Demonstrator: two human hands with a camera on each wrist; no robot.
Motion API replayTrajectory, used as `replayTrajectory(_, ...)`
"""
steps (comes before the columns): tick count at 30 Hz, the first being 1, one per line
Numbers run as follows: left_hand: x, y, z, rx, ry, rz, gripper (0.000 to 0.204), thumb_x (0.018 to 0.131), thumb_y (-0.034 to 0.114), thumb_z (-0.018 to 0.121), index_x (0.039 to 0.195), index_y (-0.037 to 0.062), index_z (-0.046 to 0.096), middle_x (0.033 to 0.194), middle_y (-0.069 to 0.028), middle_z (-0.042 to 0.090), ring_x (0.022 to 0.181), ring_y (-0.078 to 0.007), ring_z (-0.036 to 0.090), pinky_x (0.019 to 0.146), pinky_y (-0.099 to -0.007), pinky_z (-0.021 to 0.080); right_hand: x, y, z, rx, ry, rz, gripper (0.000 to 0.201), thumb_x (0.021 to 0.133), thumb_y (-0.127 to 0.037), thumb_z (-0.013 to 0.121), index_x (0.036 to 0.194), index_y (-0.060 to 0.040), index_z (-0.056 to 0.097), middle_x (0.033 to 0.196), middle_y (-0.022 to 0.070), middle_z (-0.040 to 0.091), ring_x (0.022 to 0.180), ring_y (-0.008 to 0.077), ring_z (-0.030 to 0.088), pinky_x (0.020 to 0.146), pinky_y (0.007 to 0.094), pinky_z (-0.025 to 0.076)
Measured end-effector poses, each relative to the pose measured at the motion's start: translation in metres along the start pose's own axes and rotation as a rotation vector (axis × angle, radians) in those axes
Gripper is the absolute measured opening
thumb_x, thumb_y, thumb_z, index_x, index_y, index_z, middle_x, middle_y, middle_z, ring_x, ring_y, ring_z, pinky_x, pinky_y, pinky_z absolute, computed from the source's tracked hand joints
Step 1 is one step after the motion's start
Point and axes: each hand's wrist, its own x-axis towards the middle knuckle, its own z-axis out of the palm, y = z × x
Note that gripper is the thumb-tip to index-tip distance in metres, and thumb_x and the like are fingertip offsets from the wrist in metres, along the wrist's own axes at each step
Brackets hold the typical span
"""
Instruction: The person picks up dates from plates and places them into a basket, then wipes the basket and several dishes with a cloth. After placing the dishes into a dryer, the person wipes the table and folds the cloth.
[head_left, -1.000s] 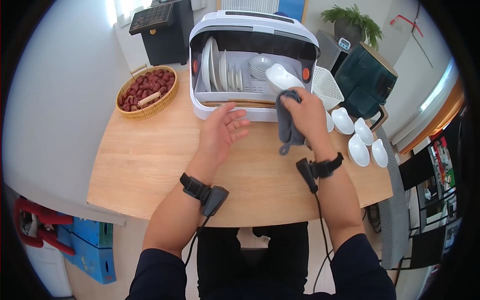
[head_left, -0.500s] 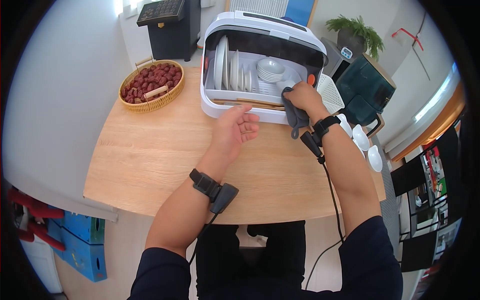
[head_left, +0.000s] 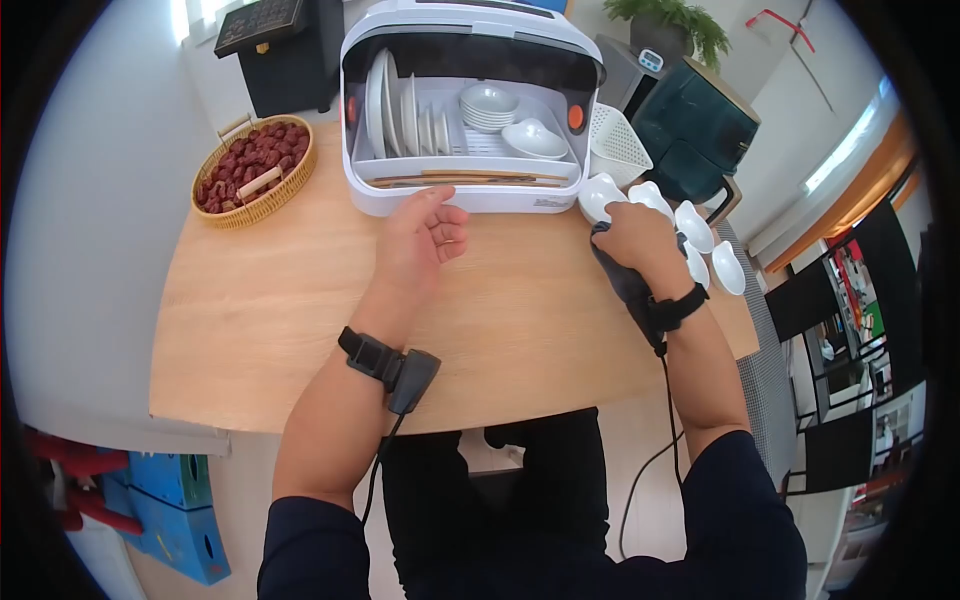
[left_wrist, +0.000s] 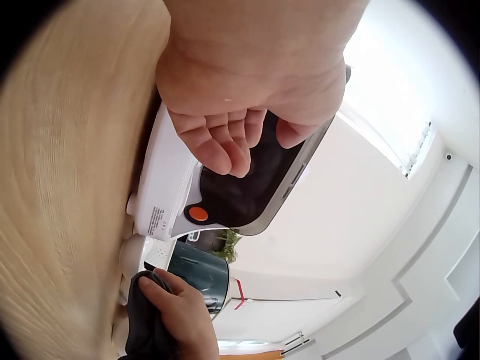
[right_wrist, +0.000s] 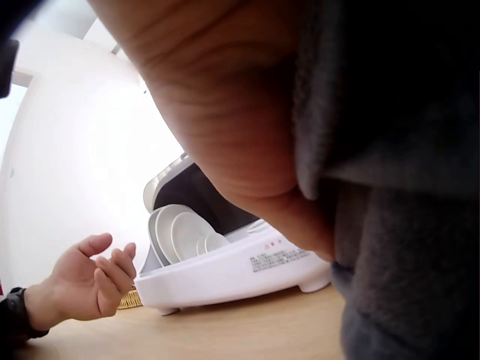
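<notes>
My right hand [head_left: 645, 238] grips a dark grey cloth [left_wrist: 146, 319] that hangs below the fingers. Its fingertips are right at a white spouted bowl [head_left: 600, 194], the one nearest the dish cabinet [head_left: 450, 202]; the hand overlaps part of that bowl. Several similar white bowls [head_left: 694, 228] stand just beyond and beside it on the right of the table. Inside the open cabinet, one spouted bowl [head_left: 536, 140] sits in front of a stack of small bowls [head_left: 489, 104]. My left hand [head_left: 415, 236] hovers before the cabinet, palm turned inward, fingers loosely curled around nothing.
Upright plates [head_left: 378, 105] fill the cabinet's left side, and chopsticks [head_left: 480, 179] lie along its front. A basket of dark red fruit [head_left: 253, 168] stands left. Right of the cabinet are a white perforated basket [head_left: 618, 143] and a dark green appliance [head_left: 695, 125].
My right hand set the spouted bowl down inside the cabinet, let it go, and moved right with the cloth to the bowls on the table. The left hand stays before the cabinet.
</notes>
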Motion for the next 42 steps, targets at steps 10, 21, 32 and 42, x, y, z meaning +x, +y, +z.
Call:
replayTrajectory(10, 0.003, -0.003, -0.007, 0.036, -0.034, -0.033, 0.030, 0.101, 0.029, 0.060, 0.119, 0.0053, 0.064, 0.092, -0.0072, 0.072, 0.077, -0.0149, 0.069, 0.068, -0.0306, 0.056, 0.004, 0.010, 0.041, -0.090, 0.130, -0.009, 0.022, 0.087, -0.023, 0.065, 0.093, -0.0068, 0.078, 0.086, 0.0185, 0.076, 0.081, 0.0358, 0.075, 0.074, 0.0466, 0.059)
replayTrajectory(21, -0.014, -0.012, 0.026, 0.006, -0.311, -0.297, 0.061, 0.108, 0.054, 0.041, 0.145, 0.0066, 0.049, 0.134, -0.0175, 0.063, 0.121, -0.0318, 0.064, 0.097, -0.0440, 0.056, -0.094, -0.084, -0.016, 0.181, 0.446, -0.423, 0.015, 0.088, -0.020, 0.069, 0.080, -0.0081, 0.065, 0.070, 0.0116, 0.070, 0.063, 0.0292, 0.070, 0.054, 0.0436, 0.053)
replayTrajectory(32, -0.010, -0.001, 0.012, -0.128, -0.208, 0.044, 0.058, 0.109, 0.051, 0.043, 0.150, 0.0096, 0.045, 0.143, -0.0113, 0.059, 0.130, -0.0243, 0.060, 0.107, -0.0438, 0.052, -0.059, -0.084, -0.038, 0.734, 0.391, -0.466, 0.022, 0.088, -0.022, 0.072, 0.106, -0.0087, 0.072, 0.080, 0.0134, 0.073, 0.072, 0.0339, 0.071, 0.065, 0.0425, 0.054)
replayTrajectory(42, -0.010, -0.028, 0.014, 0.091, -0.265, 0.129, 0.080, 0.102, 0.062, 0.053, 0.154, 0.0039, 0.037, 0.140, -0.0089, 0.057, 0.131, -0.0205, 0.056, 0.111, -0.0375, 0.047, -0.014, -0.126, 0.021, 1.038, 0.623, -0.634, 0.019, 0.079, -0.007, 0.072, 0.098, -0.0061, 0.070, 0.104, 0.0094, 0.067, 0.092, 0.0338, 0.067, 0.078, 0.0415, 0.055)
